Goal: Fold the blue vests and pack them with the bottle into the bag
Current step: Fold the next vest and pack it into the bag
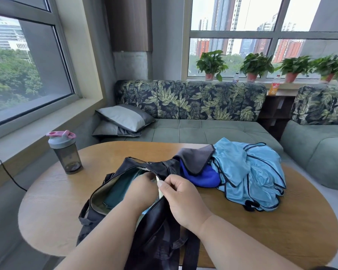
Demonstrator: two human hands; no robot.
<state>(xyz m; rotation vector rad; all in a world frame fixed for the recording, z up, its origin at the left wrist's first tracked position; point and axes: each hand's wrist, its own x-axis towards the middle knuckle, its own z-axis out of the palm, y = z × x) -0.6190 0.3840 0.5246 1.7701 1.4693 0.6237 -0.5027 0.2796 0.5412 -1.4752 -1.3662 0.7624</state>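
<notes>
Both hands work at the open mouth of the soft black fabric bag (144,201) on the round wooden worktop (281,230). The right hand (180,199) pinches its zipper edge. The left hand (140,189) has curled fingers there; its grip is unclear. The light blue shiny vests (250,176) lie crumpled beside the bag; they look light, limp and slippery, best taken at the shoulders. The rigid grey shaker bottle with pink lid (65,152) stands well apart, best gripped round its body.

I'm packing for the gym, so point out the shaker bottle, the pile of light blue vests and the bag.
shaker bottle (67,155): head view, dark body.
light blue vests (248,172): head view, middle of pile.
bag (158,217): head view, black side panel.
</notes>
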